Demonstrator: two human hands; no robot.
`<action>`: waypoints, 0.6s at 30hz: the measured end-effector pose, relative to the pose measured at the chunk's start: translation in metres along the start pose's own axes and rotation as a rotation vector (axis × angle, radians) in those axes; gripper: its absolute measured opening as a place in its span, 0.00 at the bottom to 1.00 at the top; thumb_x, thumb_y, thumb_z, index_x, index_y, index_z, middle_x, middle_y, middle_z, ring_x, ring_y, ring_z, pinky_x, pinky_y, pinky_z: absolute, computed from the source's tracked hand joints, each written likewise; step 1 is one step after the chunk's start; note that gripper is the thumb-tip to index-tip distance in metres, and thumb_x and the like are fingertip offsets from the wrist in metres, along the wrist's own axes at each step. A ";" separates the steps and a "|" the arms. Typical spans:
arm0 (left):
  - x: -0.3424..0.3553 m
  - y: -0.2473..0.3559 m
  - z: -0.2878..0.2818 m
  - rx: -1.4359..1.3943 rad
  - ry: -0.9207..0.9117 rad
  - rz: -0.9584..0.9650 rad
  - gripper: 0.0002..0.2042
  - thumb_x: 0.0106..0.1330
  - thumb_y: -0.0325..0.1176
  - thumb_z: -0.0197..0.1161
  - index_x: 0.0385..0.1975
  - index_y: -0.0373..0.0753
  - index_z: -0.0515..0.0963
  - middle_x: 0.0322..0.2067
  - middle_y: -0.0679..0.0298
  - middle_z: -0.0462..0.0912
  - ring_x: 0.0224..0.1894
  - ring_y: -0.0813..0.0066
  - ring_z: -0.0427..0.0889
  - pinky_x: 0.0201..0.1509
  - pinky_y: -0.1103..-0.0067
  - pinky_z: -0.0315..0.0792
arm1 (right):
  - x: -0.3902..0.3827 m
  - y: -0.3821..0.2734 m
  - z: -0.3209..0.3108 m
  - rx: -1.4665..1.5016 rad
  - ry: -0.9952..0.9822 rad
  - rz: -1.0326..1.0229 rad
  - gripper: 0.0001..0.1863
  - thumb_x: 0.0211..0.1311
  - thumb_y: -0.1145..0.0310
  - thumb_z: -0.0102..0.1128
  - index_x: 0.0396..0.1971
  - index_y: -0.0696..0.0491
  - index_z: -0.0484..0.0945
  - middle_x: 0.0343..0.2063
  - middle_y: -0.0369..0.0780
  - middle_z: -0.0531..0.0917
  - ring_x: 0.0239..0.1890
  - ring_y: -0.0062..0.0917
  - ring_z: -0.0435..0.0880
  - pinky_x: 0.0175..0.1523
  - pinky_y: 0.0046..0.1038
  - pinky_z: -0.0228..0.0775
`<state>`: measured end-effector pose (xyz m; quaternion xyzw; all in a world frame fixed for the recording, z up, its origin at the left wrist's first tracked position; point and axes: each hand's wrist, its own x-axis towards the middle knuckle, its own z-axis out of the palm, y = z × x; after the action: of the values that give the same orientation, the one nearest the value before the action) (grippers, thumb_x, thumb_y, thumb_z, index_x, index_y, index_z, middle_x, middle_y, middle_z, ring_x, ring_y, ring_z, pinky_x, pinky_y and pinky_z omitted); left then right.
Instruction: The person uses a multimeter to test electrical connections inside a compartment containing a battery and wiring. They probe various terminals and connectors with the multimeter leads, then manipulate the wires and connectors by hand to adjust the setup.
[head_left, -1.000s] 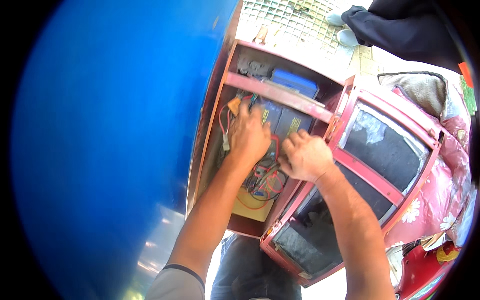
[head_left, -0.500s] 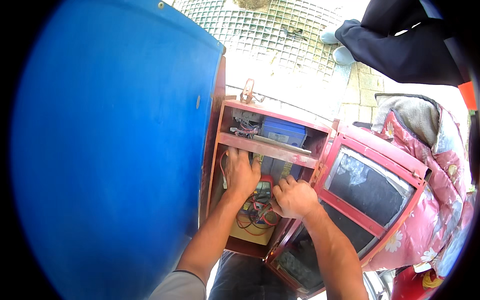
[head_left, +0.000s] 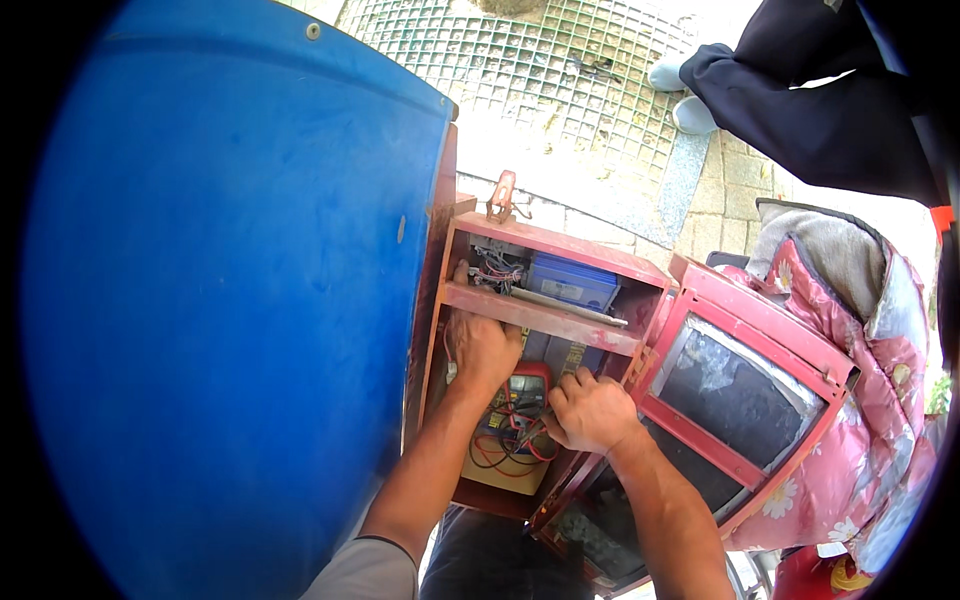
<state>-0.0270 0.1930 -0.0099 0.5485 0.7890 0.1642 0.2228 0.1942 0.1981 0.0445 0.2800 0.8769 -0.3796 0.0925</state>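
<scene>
My left hand (head_left: 486, 352) reaches into an open red metal box (head_left: 560, 243), passing behind its crossbar (head_left: 540, 313). One fingertip shows above the bar beside a bundle of thin wires (head_left: 497, 268); the other fingers are mostly hidden. Lower right, my right hand (head_left: 592, 412) is closed, fingers curled, at the box's right side; what it grips is hidden. Between both hands lies a red-edged multimeter (head_left: 530, 378), with red and black test leads (head_left: 515, 430) tangled over it. Behind the bar sits a blue battery (head_left: 572, 283).
A large blue panel (head_left: 240, 300) fills the left side. The box's red framed door (head_left: 740, 385) hangs open to the right, against a pink flowered quilted cover (head_left: 880, 400). Another person's dark-trousered legs (head_left: 820, 120) are at upper right, near a ground grid (head_left: 550, 80).
My left hand has slid further up behind the crossbar, and a fingertip now shows above it. My right hand stays in nearly the same place. The view has shifted slightly.
</scene>
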 end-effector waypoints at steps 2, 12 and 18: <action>0.003 0.000 0.002 -0.047 0.011 0.040 0.18 0.57 0.26 0.74 0.45 0.27 0.77 0.68 0.28 0.68 0.73 0.30 0.67 0.74 0.49 0.65 | -0.001 0.001 0.001 -0.002 0.002 0.003 0.19 0.59 0.51 0.71 0.34 0.54 0.84 0.36 0.41 0.84 0.44 0.38 0.86 0.40 0.40 0.84; -0.002 -0.005 0.001 -0.235 0.068 -0.036 0.19 0.60 0.26 0.73 0.51 0.31 0.77 0.58 0.39 0.74 0.60 0.33 0.75 0.62 0.53 0.73 | -0.001 0.002 0.002 -0.014 0.064 -0.018 0.19 0.57 0.52 0.73 0.33 0.53 0.84 0.33 0.40 0.84 0.39 0.37 0.86 0.36 0.39 0.83; -0.020 -0.012 -0.004 -0.144 0.013 0.027 0.21 0.65 0.30 0.70 0.56 0.30 0.75 0.55 0.41 0.74 0.54 0.31 0.77 0.58 0.48 0.72 | 0.000 0.001 0.002 -0.017 0.072 -0.024 0.19 0.57 0.51 0.73 0.31 0.53 0.83 0.32 0.40 0.84 0.38 0.37 0.86 0.36 0.39 0.83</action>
<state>-0.0329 0.1699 -0.0087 0.5409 0.7690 0.2269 0.2542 0.1942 0.1973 0.0423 0.2823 0.8861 -0.3628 0.0587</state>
